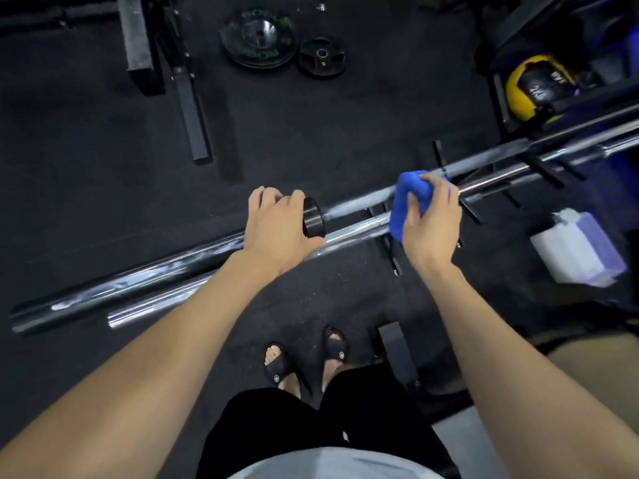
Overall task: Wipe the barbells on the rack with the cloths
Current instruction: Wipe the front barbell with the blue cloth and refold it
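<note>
Barbell (356,202) wipe mid-step: left hand (276,226) grips bar at collar (314,217), right hand (430,219) clutches blue cloth (403,198) near rack (446,174) end. Next: slide cloth along shaft.

Far centre on the floor: big weight plate (258,38) has green lettering, reads approx "ROGUE", partly blurred. Small plate (322,57) just right of it shows a yellow "5". Far right, yellow-black ball (534,86) has white print, too blurred to read.
</note>
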